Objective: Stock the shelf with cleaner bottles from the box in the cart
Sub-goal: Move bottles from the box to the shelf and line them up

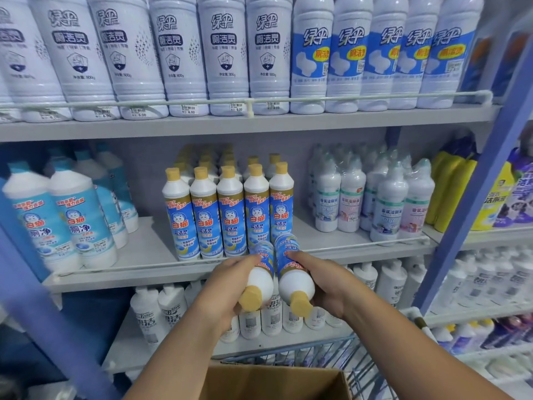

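Each hand carries one white cleaner bottle with a blue label and a tan cap, tilted with the base toward the shelf. My left hand [230, 284] grips the left bottle [261, 272]. My right hand [326, 284] grips the right bottle [288, 264]. Both bases hover just over the front rail of the middle shelf [144, 255], right before a standing row of matching bottles [227, 215]. The open cardboard box [271, 382] sits at the bottom, in the wire cart [331, 356].
Light-blue bottles [57, 220] stand at the shelf's left, and wrapped white bottle packs [375, 197] at its right. Large white bottles [202, 53] fill the shelf above, and white bottles [173, 310] the one below. A blue upright [473, 180] borders the bay on the right.
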Demonstrator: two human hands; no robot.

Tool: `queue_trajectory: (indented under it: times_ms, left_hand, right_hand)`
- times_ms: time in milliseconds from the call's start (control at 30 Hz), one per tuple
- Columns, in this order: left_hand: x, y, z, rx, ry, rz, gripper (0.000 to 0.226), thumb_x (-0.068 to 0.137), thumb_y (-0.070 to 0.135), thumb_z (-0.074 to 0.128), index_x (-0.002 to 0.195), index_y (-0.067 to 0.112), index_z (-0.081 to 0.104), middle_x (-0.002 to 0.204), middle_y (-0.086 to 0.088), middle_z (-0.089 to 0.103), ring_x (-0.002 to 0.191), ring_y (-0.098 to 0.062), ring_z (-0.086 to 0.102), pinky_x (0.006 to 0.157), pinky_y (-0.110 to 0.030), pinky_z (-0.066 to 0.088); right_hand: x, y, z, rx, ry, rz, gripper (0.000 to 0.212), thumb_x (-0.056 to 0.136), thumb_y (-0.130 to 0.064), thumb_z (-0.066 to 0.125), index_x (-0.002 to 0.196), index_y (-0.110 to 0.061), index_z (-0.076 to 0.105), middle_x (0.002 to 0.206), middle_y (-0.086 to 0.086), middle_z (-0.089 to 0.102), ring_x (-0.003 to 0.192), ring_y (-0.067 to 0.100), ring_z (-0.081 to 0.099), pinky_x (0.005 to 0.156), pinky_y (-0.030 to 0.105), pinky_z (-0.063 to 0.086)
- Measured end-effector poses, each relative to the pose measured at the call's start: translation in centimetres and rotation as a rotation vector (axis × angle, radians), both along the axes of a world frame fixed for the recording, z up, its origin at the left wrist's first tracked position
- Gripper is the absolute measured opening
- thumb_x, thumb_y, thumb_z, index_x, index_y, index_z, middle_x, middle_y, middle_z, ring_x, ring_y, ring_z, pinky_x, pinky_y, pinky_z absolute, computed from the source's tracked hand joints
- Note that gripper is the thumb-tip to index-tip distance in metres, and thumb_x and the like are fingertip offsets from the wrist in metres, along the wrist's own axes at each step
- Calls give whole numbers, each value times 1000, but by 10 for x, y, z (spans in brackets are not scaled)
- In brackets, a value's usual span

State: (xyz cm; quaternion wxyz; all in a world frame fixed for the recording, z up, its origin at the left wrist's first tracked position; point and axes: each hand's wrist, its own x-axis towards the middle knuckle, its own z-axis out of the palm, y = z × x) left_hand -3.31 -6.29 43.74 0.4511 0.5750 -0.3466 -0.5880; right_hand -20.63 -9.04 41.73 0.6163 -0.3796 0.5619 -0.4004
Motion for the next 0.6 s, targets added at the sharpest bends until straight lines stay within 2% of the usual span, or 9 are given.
queue_trajectory:
  times_ms: [100,233,333,467,533,600]
  left_hand:
    - [-3,2,8,3,49,-40,13,94,27,67,106,21,68,104,-16,67,78,-33,68,75,-55,62]
    - [-4,3,11,-66,-35,-28,10,94,28,67,103,29,73,105,-9,70,80,-35,73,69,-50,63]
    - [-4,1,18,-91,-27,-13,11,93,27,68,102,29,74,107,-8,69,86,-38,74,66,-49,63]
    - [-3,-2,25,-82,10,-25,12,93,26,70,104,23,72,108,-15,67,80,-41,72,71,-55,62]
    - [-3,-4,24,-86,9,-10,12,93,26,70,104,22,73,108,-15,67,84,-41,72,70,-55,62]
    - [-3,-8,22,-90,9,3,11,93,26,70,103,23,73,108,-12,67,92,-40,72,67,-52,63]
  right_hand:
    - [0,-2,4,-53,91,-18,38,86,-35,76,103,-2,70,92,20,77,72,33,72,79,54,58]
    - [-3,-6,7,-59,78,-19,41,84,-36,77,106,-2,70,93,20,77,89,41,74,84,67,54]
    - [-7,-7,8,-57,62,-6,43,83,-37,78,108,-2,71,94,20,77,81,37,74,84,64,56]
    - [-8,-8,10,-63,28,-6,42,85,-35,77,107,-1,70,93,21,77,71,32,72,75,50,59]
    - [-8,-8,10,-61,17,-4,43,85,-35,76,109,0,69,94,22,77,72,32,72,78,53,58]
    - [-8,-10,11,-58,13,-5,42,85,-34,76,108,0,69,95,23,76,75,34,72,84,62,56]
